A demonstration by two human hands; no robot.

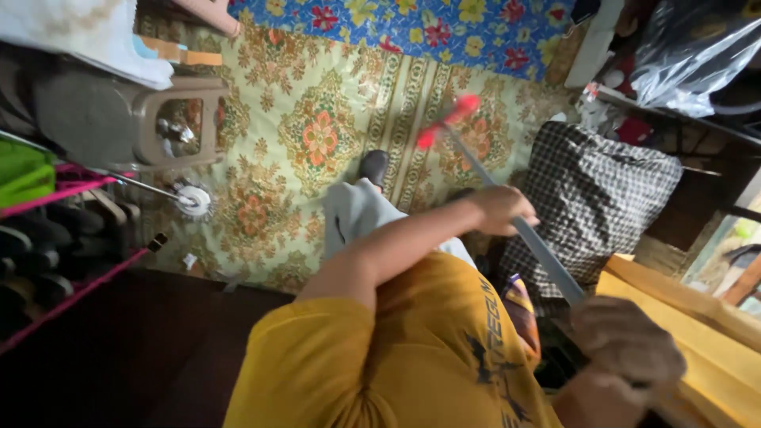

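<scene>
Item: long grey stick, red blurred head over the patterned floor mat. Left hand closed mid-shaft; right hand gripping its near end, partly cut off. Checked bag beside the stick, half hidden.

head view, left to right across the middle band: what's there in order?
pink-railed shoe rack → beige plastic stool → white round fan-like object on the floor → black shoe → left hand on the grey metal pole → black-and-white checked bag → yellow wooden board
</scene>
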